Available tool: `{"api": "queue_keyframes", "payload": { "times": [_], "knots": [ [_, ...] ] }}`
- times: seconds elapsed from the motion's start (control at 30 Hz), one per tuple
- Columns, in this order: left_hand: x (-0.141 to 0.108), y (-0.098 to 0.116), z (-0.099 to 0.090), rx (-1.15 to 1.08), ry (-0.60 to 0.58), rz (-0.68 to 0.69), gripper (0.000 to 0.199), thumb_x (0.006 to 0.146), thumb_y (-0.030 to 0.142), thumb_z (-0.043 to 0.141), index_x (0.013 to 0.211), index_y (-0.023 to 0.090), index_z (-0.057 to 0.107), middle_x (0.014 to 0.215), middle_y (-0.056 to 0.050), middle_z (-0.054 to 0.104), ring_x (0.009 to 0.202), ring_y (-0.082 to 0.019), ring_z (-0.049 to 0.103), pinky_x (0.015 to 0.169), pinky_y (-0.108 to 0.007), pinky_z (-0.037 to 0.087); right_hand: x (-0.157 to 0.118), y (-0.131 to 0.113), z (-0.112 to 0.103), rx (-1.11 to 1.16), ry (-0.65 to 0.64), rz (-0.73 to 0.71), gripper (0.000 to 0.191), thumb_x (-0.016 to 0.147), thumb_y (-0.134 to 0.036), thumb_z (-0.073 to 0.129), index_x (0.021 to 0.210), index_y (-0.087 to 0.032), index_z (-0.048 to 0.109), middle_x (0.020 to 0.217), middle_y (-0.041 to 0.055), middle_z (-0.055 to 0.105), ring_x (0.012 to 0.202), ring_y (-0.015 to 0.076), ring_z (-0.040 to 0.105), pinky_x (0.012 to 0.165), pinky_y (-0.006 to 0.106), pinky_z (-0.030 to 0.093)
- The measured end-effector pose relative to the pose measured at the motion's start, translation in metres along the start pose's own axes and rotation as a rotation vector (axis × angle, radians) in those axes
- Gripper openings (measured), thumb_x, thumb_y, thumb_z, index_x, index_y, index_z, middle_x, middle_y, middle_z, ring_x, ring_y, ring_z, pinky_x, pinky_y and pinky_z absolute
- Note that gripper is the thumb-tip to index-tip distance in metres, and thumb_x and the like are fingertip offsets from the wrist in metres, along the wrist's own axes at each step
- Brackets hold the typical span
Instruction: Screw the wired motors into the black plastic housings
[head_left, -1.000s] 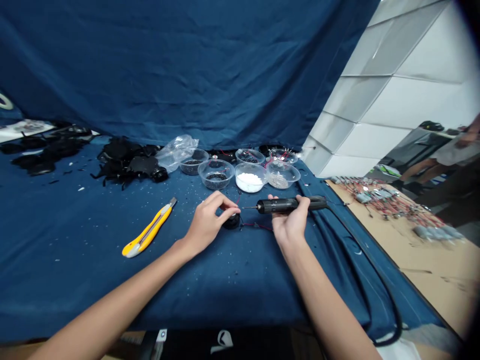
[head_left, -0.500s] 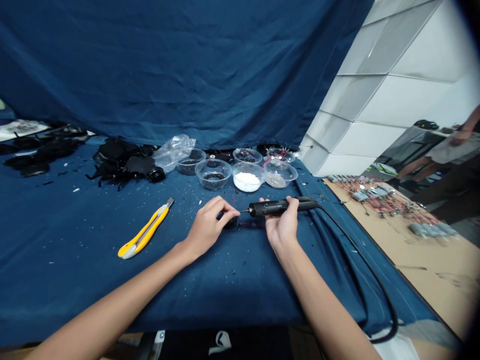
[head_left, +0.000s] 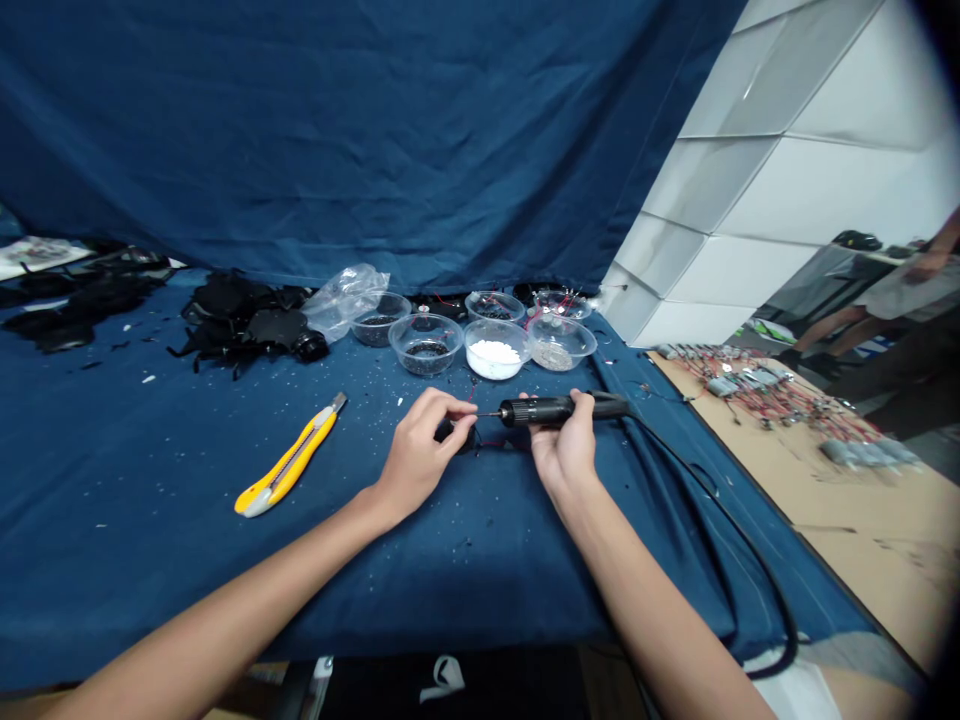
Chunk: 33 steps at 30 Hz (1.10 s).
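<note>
My right hand (head_left: 564, 440) is wrapped round a black corded electric screwdriver (head_left: 551, 411), held level with its thin bit pointing left. The bit's tip reaches the thumb and forefinger of my left hand (head_left: 424, 445), whose fingertips are pinched at it. Whatever sits right at the tip is too small to make out. Below those fingers is a small round black part (head_left: 466, 436), partly hidden, with thin red and dark wires trailing right. To the left of my left hand lies a yellow utility knife (head_left: 292, 462) on the blue cloth (head_left: 187, 560).
Behind my hands stand several clear tubs, among them one of white pieces (head_left: 493, 358) and one of black bits (head_left: 426, 348). Black parts (head_left: 255, 320) and a plastic bag (head_left: 349, 300) lie left of them. A brown board (head_left: 847, 510) with wired parts is at right; a person stands beyond.
The screwdriver has shifted slightly, and more of its bit shows between its nose and my left fingertips. My left fingers stay pinched, the thumb a little lower. The view has tilted slightly.
</note>
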<state>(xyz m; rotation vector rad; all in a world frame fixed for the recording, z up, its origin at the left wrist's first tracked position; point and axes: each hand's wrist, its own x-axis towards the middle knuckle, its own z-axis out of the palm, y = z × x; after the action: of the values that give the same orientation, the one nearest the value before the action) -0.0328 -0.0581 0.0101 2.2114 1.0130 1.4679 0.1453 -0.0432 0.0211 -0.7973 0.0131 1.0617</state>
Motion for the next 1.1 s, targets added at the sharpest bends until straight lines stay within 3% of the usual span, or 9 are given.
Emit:
{"api": "queue_keyframes", "payload": {
  "times": [0.13,0.3,0.43,0.53,0.63,0.77,0.87,1.0,1.1],
  "knots": [
    [0.003,0.001,0.0,-0.029,0.003,-0.063,0.005,0.09,0.021,0.06,0.087,0.017,0.059,0.088,-0.001,0.058,0.083,-0.013,0.056,0.077,-0.025,0.045,-0.001,0.001,0.0,-0.017,0.012,-0.005,0.02,0.081,-0.029,0.058,0.092,-0.021,0.043,0.071,-0.0063,0.054,0.067,0.0127,0.063,0.076,0.042,0.06],
    [0.004,0.01,0.002,0.018,-0.051,-0.016,0.003,0.092,0.019,0.056,0.09,0.017,0.056,0.087,-0.002,0.057,0.082,-0.013,0.054,0.078,-0.026,0.043,0.0,0.0,0.0,-0.032,0.04,-0.026,0.019,0.081,-0.026,0.058,0.09,-0.021,0.042,0.067,-0.0074,0.051,0.063,0.0118,0.061,0.073,0.041,0.061],
    [0.003,0.007,-0.004,0.087,-0.13,0.018,0.011,0.091,0.026,0.058,0.099,0.018,0.054,0.1,-0.006,0.055,0.099,-0.018,0.052,0.09,-0.035,0.042,0.003,-0.004,-0.001,-0.021,0.046,-0.05,0.016,0.081,-0.028,0.057,0.087,-0.02,0.044,0.065,-0.008,0.05,0.06,0.0119,0.061,0.072,0.041,0.061],
    [-0.002,-0.008,-0.011,0.206,-0.261,-0.011,0.016,0.088,0.03,0.061,0.098,0.019,0.056,0.117,-0.01,0.048,0.116,-0.024,0.044,0.1,-0.045,0.036,0.005,-0.007,-0.002,-0.024,0.064,-0.081,0.015,0.08,-0.028,0.056,0.083,-0.02,0.044,0.063,-0.0081,0.05,0.058,0.011,0.059,0.071,0.041,0.061],
    [-0.004,-0.026,-0.013,0.268,-0.503,0.0,0.019,0.088,0.031,0.061,0.106,0.024,0.06,0.133,-0.01,0.039,0.126,-0.029,0.037,0.103,-0.051,0.032,0.005,-0.011,-0.002,-0.021,0.066,-0.095,0.013,0.081,-0.026,0.054,0.079,-0.019,0.044,0.062,-0.0076,0.048,0.056,0.0096,0.056,0.07,0.037,0.061],
    [0.003,-0.041,-0.008,0.164,-0.658,-0.034,0.033,0.091,0.03,0.056,0.124,0.031,0.056,0.125,-0.008,0.048,0.116,-0.025,0.047,0.101,-0.048,0.037,0.003,-0.016,-0.001,-0.004,0.046,-0.098,0.011,0.081,-0.024,0.053,0.079,-0.019,0.043,0.062,-0.0072,0.047,0.056,0.009,0.055,0.069,0.034,0.061],
    [0.014,-0.037,-0.003,-0.081,-0.524,-0.32,0.035,0.087,0.037,0.061,0.12,0.025,0.059,0.111,-0.008,0.055,0.103,-0.023,0.055,0.094,-0.046,0.044,0.002,-0.023,0.001,0.02,0.044,-0.088,0.011,0.082,-0.025,0.051,0.079,-0.019,0.043,0.062,-0.0074,0.046,0.055,0.0082,0.054,0.066,0.03,0.06],
    [0.021,-0.014,0.001,-0.843,-0.298,-0.879,0.04,0.089,0.046,0.059,0.114,0.016,0.056,0.109,-0.013,0.061,0.094,-0.022,0.063,0.083,-0.038,0.054,-0.003,-0.037,0.007,0.091,-0.014,-0.136,0.009,0.083,-0.022,0.048,0.078,-0.019,0.042,0.065,-0.0061,0.047,0.055,0.0061,0.053,0.061,0.021,0.057],
    [0.013,0.003,0.005,-1.212,-0.281,-0.94,0.041,0.086,0.045,0.065,0.113,0.015,0.056,0.115,-0.015,0.061,0.097,-0.023,0.066,0.085,-0.034,0.054,-0.011,-0.045,0.012,0.119,-0.068,-0.231,0.006,0.084,-0.021,0.046,0.08,-0.02,0.042,0.065,-0.0063,0.045,0.052,0.005,0.05,0.051,0.016,0.051]
  ]
}}
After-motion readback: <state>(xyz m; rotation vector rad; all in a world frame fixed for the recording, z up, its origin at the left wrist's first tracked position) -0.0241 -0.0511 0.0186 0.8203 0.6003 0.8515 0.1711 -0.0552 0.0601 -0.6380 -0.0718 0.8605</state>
